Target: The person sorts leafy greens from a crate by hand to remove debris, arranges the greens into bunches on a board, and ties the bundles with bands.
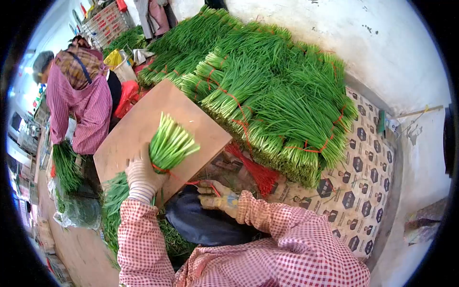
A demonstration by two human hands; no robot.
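Note:
My left hand [142, 176], in a pale striped glove, is closed round a bunch of green stalks [171, 143] over a brown board [131, 126]. The pale cut ends point up and right, and the dark leaves hang down at the lower left. A red tie [178, 177] circles the bunch at my hand and runs across to my right hand [219, 196]. That hand, in a stained glove, has its fingers bent round the tie's other end, above my dark-covered lap.
A big pile of tied green bunches [287, 95] lies beyond the board. Red ties [256, 172] lie in a bundle on the patterned floor sheet [361, 191]. Another person [83, 95] in a striped top bends at the left, holding greens. A white wall rises at the right.

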